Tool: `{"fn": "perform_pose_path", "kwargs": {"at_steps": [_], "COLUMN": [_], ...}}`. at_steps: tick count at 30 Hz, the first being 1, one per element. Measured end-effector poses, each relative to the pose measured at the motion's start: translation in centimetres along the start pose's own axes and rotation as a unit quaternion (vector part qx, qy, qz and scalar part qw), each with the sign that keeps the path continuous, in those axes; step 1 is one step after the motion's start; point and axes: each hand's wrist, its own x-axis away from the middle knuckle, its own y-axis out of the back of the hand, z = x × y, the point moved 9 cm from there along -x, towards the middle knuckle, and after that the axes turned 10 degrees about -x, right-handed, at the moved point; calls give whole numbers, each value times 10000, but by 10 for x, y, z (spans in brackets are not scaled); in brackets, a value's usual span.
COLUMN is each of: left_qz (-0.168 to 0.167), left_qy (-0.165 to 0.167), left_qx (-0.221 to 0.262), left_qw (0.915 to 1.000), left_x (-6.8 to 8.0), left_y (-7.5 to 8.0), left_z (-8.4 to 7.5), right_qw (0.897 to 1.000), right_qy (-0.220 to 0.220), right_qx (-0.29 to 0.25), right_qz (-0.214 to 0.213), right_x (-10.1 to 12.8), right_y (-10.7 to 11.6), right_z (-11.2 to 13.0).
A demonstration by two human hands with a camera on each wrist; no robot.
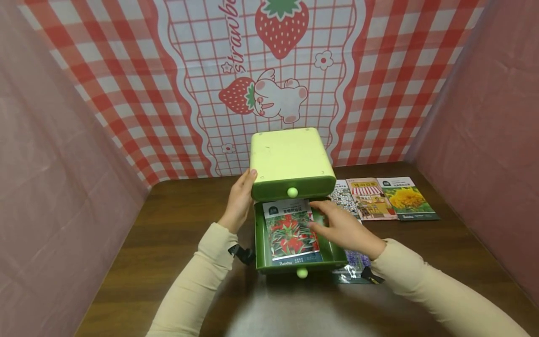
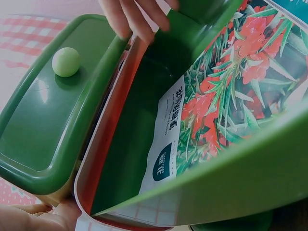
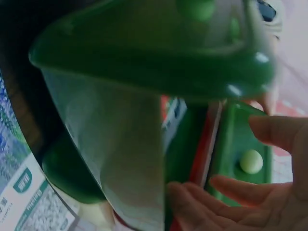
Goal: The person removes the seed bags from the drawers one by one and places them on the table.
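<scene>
A: Seed packet with the red flowers (image 1: 292, 230), where does it lie?

B: Flat in the pulled-out lower drawer (image 1: 263, 243) of the green drawer box (image 1: 290, 161); its long axis runs near to far, label end nearest; the right hand (image 1: 343, 228) rests on the packet's right edge, fingers fairly straight and pointing left, gripping nothing that I can see.

A: And the other hand?

B: The left hand (image 1: 238, 201) holds the box's left side, thumb up by the shut upper drawer (image 1: 293, 188); whether the fingers curl behind it I cannot tell; the right hand is the nearer to the packet.

A: Around them?

B: More seed packets: a row (image 1: 384, 198) on the brown wooden table (image 1: 168, 234) to the right, one purple packet (image 1: 355, 262) under the right wrist; strawberry-print cloth (image 1: 269, 70) at the far side, pink sheeting either side.
</scene>
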Motion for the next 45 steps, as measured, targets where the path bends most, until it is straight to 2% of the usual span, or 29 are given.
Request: {"fn": "perform_pose_path", "kwargs": {"at_steps": [7,13,23,33,39,45], "left_qz": [0,27,25,-3,47,25], "left_qy": [-14,17,18,-3,42,39], "left_qx": [46,19,12,131,48,-26], "left_qw": [10000,10000,10000,9999,10000,10000], "left_x": [1,1,1,1,1,1], "left_y": [0,0,0,0,0,1], "left_z": [0,0,0,-1,1,1], "right_qw": [9962,9907,9856,9931,9993,9978], "right_qy": [-97,-92,-29,-241,-178,-408], "right_qx": [656,1193,1469,828,192,-519], "right_qz": [565,650,841,799,277,-108], "right_x": [-11,-15,-16,-15,-17,-20], "right_y": [-28,-40,-54,-56,-48,-39], "right_z": [-6,-10,-10,-12,-11,-18]}}
